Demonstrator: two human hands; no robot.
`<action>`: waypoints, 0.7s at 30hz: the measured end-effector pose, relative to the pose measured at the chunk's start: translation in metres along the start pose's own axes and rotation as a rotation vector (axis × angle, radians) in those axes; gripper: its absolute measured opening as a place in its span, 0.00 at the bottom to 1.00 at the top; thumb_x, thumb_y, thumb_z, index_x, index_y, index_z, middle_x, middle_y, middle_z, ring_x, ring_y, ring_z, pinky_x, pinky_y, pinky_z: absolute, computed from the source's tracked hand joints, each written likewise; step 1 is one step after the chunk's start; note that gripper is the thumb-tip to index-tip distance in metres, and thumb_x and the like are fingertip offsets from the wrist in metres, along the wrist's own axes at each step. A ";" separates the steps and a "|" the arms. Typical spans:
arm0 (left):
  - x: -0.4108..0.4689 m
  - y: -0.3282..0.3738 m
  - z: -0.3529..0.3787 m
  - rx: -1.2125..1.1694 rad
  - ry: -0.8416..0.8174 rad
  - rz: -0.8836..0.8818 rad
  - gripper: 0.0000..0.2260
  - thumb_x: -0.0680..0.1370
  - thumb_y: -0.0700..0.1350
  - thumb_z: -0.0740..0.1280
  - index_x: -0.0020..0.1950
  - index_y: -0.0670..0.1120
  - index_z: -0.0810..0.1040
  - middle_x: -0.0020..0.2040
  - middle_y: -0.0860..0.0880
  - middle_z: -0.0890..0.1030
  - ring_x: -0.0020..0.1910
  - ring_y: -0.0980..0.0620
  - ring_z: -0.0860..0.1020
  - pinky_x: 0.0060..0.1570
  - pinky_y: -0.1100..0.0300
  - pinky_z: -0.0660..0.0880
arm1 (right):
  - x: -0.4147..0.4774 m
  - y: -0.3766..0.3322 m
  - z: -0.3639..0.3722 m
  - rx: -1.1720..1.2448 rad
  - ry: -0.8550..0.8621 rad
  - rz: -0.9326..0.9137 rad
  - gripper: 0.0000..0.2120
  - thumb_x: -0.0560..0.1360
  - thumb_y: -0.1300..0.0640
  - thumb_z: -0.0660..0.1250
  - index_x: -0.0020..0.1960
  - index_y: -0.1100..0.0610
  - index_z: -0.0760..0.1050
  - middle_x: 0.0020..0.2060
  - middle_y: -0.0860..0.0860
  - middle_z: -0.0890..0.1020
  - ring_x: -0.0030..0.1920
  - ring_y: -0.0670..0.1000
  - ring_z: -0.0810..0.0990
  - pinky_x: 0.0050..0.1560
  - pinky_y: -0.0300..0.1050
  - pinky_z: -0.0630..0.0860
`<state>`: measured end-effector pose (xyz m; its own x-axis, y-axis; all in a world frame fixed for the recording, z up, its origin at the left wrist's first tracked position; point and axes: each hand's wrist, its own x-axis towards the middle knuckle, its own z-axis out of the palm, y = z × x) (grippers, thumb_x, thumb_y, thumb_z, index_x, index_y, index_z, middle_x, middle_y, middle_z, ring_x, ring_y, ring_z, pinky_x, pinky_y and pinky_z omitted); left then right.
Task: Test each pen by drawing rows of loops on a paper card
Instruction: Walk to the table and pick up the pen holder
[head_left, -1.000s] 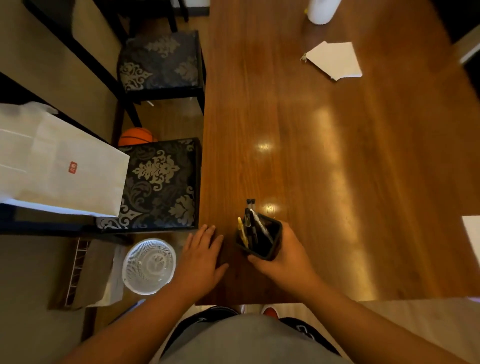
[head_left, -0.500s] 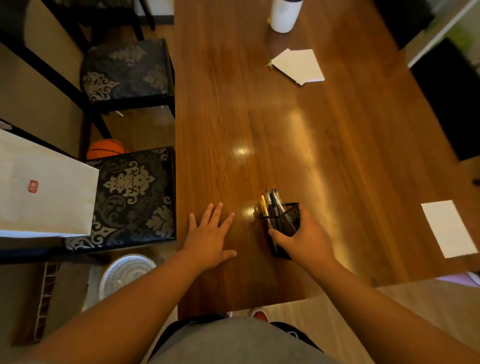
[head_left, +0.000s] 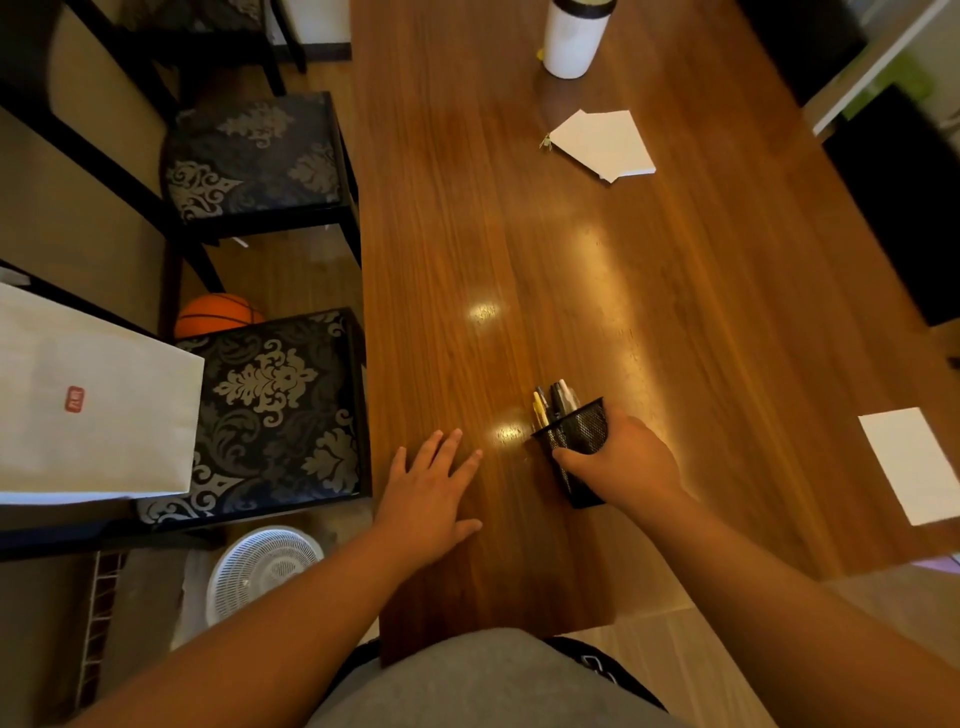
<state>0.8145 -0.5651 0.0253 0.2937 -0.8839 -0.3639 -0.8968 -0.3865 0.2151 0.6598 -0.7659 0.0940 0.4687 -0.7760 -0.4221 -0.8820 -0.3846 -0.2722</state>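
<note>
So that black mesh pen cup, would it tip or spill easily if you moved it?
Probably. The mesh pen cup looks tall and narrow, and the pens stick out past its rim, so it seems top-heavy. The glossy table may let it slide. The right hand wraps it; the mesh likely grips well.

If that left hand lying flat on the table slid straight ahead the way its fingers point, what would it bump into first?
Probably nothing nearby: the left hand points up the bare wooden table. The pen holder sits off to its right, outside that line, and the white tumbler stands far beyond.
</note>
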 end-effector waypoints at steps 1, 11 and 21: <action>0.001 0.000 -0.002 -0.006 0.014 0.002 0.37 0.74 0.66 0.62 0.78 0.57 0.48 0.80 0.48 0.46 0.77 0.45 0.45 0.72 0.38 0.47 | 0.001 -0.001 0.000 -0.010 -0.006 0.005 0.39 0.63 0.30 0.68 0.68 0.47 0.64 0.49 0.47 0.78 0.44 0.49 0.78 0.32 0.43 0.74; 0.031 0.000 -0.018 -0.013 0.043 0.056 0.32 0.75 0.62 0.64 0.75 0.52 0.59 0.78 0.45 0.53 0.77 0.44 0.49 0.74 0.43 0.49 | 0.015 -0.013 -0.012 -0.140 -0.067 0.042 0.48 0.64 0.29 0.67 0.77 0.47 0.55 0.51 0.50 0.73 0.44 0.51 0.75 0.34 0.45 0.77; 0.038 -0.003 -0.023 -0.011 0.048 0.102 0.31 0.76 0.58 0.66 0.75 0.51 0.61 0.78 0.45 0.55 0.77 0.44 0.52 0.73 0.44 0.54 | 0.022 -0.027 -0.022 -0.269 -0.074 0.067 0.44 0.62 0.28 0.66 0.72 0.46 0.62 0.44 0.48 0.69 0.36 0.48 0.69 0.27 0.40 0.64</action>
<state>0.8355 -0.6035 0.0323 0.2165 -0.9305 -0.2955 -0.9194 -0.2961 0.2589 0.6933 -0.7840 0.1114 0.4022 -0.7697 -0.4959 -0.8880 -0.4599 -0.0064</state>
